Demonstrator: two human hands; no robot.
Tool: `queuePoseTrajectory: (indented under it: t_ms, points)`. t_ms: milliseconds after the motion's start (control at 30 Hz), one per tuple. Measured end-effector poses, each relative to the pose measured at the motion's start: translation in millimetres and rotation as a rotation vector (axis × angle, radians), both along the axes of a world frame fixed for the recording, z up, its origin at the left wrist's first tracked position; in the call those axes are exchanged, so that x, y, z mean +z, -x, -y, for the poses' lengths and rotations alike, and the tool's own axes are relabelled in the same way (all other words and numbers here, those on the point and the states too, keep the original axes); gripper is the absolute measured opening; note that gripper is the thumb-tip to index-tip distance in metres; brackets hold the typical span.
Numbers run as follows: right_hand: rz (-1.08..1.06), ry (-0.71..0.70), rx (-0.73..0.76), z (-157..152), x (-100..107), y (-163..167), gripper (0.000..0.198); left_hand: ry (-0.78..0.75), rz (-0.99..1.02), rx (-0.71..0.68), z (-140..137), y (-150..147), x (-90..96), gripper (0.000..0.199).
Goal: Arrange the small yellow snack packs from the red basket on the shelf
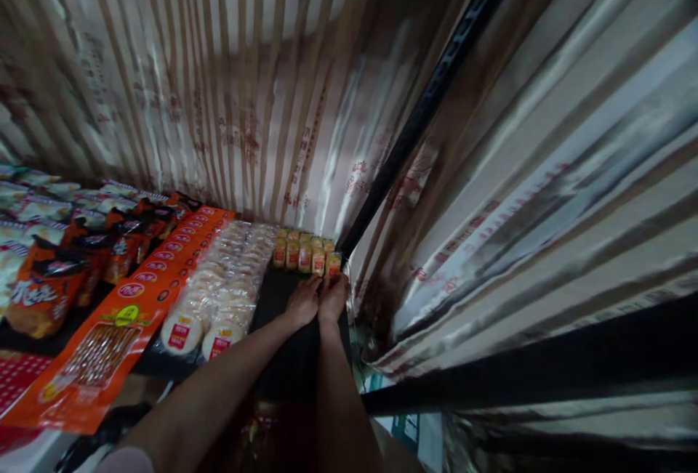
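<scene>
Small yellow snack packets with red labels stand in short rows in the shelf's back corner. My right hand has its fingers closed at the base of the end packet, beside the black post. Close against it, my left hand has bent fingers at the lower edge of the neighbouring packet. The fingertips of both hands are partly hidden and dim. Left of my hands lie two rows of round white crackers in clear wrappers, on the dark shelf.
Long orange packs of stick snacks overlap left of the crackers. Further left stand orange-and-black snack bags and several pale bags. A black post slants up at the corner. Printed plastic sheeting hangs behind and to the right.
</scene>
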State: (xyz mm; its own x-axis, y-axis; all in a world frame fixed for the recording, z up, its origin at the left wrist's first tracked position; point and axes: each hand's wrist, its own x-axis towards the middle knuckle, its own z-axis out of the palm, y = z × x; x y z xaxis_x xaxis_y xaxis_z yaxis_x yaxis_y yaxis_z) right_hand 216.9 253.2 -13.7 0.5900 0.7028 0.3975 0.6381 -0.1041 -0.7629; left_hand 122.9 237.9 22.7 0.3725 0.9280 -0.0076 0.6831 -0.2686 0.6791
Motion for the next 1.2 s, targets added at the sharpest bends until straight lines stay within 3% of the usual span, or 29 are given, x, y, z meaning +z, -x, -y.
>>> queuePoseTrajectory:
  t_ms: [333, 767, 1200]
  points:
    - [-0.006, -0.048, 0.084, -8, -12, -4, 0.031, 0.011, 0.028, 0.04, 3, 0, 3.2, 0.052]
    - [0.062, -0.045, 0.126, -2, -10, -4, 0.037, 0.007, 0.089, 0.04, 6, -1, 2.3, 0.044]
    - [0.035, -0.07, 0.129, 29, 0, 6, 0.032, 0.029, 0.112, 0.122, 34, 5, 17.8, 0.037]
